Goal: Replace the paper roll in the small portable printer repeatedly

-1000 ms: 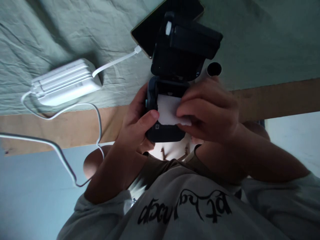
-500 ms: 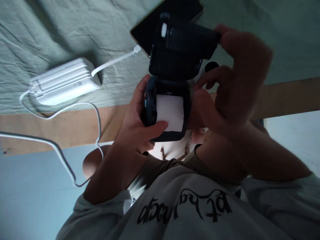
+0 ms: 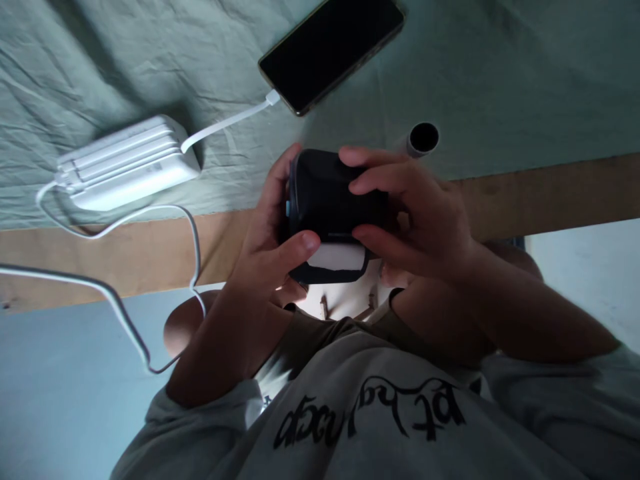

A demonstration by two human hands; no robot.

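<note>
A small black portable printer (image 3: 325, 193) is held over the table's front edge, its lid down over the body. White paper (image 3: 337, 256) sticks out from under the lid's near edge. My left hand (image 3: 273, 243) grips the printer's left side, thumb on the near left corner by the paper. On the right, my right hand (image 3: 415, 213) is closed around the lid, fingertips on its top and the thumb at its near edge. The inside of the printer is hidden by the lid.
A black phone (image 3: 333, 53) lies at the back on the green cloth (image 3: 500, 87). A white cable (image 3: 227, 123) runs from it to a white power strip (image 3: 130, 163). Behind my right hand stands a short white tube (image 3: 407, 145) with a dark opening. The wooden table edge (image 3: 550, 197) shows in front.
The printer's lid, upright before, has been swung down over the paper. My right hand has moved left and nearer with it, onto the lid. My left hand keeps its hold.
</note>
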